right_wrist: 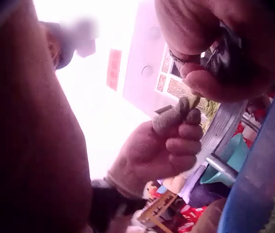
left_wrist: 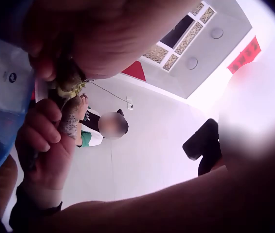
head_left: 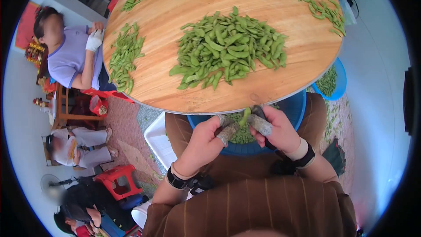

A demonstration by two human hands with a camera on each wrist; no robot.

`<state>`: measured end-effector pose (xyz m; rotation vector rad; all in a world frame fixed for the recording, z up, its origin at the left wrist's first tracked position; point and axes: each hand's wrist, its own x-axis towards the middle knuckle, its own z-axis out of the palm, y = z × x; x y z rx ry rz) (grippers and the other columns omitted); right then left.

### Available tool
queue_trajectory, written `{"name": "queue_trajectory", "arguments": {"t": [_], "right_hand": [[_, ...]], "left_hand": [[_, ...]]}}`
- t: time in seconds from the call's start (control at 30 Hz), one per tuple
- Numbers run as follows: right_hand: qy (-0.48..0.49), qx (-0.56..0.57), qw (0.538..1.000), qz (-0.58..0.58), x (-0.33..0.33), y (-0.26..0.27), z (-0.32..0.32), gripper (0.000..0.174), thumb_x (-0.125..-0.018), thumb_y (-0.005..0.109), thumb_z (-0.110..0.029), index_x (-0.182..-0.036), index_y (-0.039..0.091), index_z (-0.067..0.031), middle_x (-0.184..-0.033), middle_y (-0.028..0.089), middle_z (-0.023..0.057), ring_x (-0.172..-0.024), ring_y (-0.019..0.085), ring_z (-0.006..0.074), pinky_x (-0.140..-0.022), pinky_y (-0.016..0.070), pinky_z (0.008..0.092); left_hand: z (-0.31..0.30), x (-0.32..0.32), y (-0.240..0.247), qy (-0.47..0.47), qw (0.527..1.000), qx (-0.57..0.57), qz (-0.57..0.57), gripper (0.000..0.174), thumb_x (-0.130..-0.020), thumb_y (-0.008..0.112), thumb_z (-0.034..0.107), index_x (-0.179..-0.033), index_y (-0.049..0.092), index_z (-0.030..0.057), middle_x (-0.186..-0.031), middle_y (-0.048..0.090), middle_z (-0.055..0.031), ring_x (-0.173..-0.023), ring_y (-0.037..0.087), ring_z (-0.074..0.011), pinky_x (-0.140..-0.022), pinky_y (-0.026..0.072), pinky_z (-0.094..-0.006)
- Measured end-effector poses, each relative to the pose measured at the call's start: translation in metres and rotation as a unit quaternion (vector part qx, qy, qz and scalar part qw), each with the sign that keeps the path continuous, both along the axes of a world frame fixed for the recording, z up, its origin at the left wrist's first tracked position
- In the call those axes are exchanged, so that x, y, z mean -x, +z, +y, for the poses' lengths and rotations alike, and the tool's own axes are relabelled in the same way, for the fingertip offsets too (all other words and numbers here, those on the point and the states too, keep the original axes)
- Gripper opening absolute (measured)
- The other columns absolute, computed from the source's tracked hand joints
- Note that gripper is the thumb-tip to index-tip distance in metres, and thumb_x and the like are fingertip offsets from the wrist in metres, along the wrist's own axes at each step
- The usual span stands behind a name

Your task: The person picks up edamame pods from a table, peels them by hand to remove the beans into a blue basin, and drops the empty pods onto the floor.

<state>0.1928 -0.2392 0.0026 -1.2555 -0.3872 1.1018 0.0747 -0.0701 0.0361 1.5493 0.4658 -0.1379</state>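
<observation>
Both hands meet above a blue basin (head_left: 301, 109) in the person's lap, just below the table edge. A green edamame pod (head_left: 245, 116) sits upright between their fingertips. My left hand (head_left: 202, 142) pinches it from one side, thumb and finger wrapped in grey, worn coverings. From the other side my right hand (head_left: 280, 131) grips the pod with a grey-wrapped thumb and curled fingers; black material shows around its fingers. Shelled green beans (head_left: 243, 138) lie in the basin under the hands. In the right wrist view, the left hand's fingertips hold the pod (right_wrist: 192, 101).
A round wooden table (head_left: 149, 79) bears a large heap of edamame pods (head_left: 228, 48), with smaller piles near its rim. A white tray (head_left: 160, 138) stands at left, a blue bowl (head_left: 337, 81) of green pieces at right. People sit around; a red stool (head_left: 118, 182) stands lower left.
</observation>
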Motion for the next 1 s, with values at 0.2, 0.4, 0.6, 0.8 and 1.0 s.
{"name": "queue_trajectory", "arguments": {"t": [0.2,0.4,0.6,0.8,1.0], "right_hand": [[-0.009,-0.033,0.999,-0.026,0.002,0.001,0.000,0.011,-0.093,0.055,-0.014,-0.096,0.052,-0.0037,-0.070,0.054,-0.0005,-0.052,0.049,0.0060,-0.047,0.0413,0.0212],[0.011,-0.012,0.996,-0.085,0.009,0.007,-0.007,0.025,-0.094,0.049,-0.011,-0.117,0.050,-0.0024,-0.071,0.057,0.0006,-0.052,0.051,0.0064,-0.047,0.0425,0.0210],[0.055,0.038,0.986,-0.152,0.007,0.010,-0.012,0.018,-0.086,0.048,-0.004,-0.103,0.054,-0.0029,-0.075,0.061,0.0014,-0.055,0.055,0.0070,-0.051,0.0468,0.0224],[0.033,-0.003,0.992,-0.123,0.006,0.006,-0.012,0.033,-0.091,0.048,-0.007,-0.125,0.052,-0.0061,-0.072,0.055,-0.0029,-0.052,0.049,0.0051,-0.047,0.0418,0.0208],[0.084,-0.048,0.982,0.165,0.002,0.001,-0.020,0.033,-0.097,0.049,-0.017,-0.129,0.050,-0.0092,-0.070,0.047,-0.0042,-0.052,0.038,0.0009,-0.044,0.0326,0.0175]], "left_hand": [[-0.018,-0.004,-0.009,0.031,0.996,0.077,-0.039,0.014,-0.091,0.057,0.007,-0.104,0.059,0.0021,-0.082,0.061,-0.0003,-0.065,0.052,-0.0057,-0.058,0.0421,-0.0194],[-0.010,-0.001,-0.021,0.049,0.995,0.065,-0.049,0.020,-0.090,0.055,0.002,-0.109,0.061,0.0024,-0.083,0.062,-0.0014,-0.065,0.052,-0.0046,-0.057,0.0405,-0.0175],[-0.015,-0.002,-0.036,0.028,0.979,-0.099,-0.175,0.021,-0.087,0.058,0.001,-0.108,0.062,0.0010,-0.086,0.063,-0.0016,-0.068,0.056,-0.0119,-0.060,0.0465,-0.0273],[-0.012,-0.002,-0.015,-0.073,0.877,-0.437,-0.186,0.030,-0.071,0.062,-0.002,-0.101,0.063,0.0011,-0.084,0.060,-0.0163,-0.071,0.058,-0.0339,-0.065,0.0486,-0.0359],[-0.010,0.001,-0.024,-0.011,0.990,0.139,-0.015,0.016,-0.085,0.060,0.002,-0.100,0.064,0.0040,-0.083,0.062,-0.0042,-0.067,0.057,-0.0165,-0.059,0.0461,-0.0289]]}}
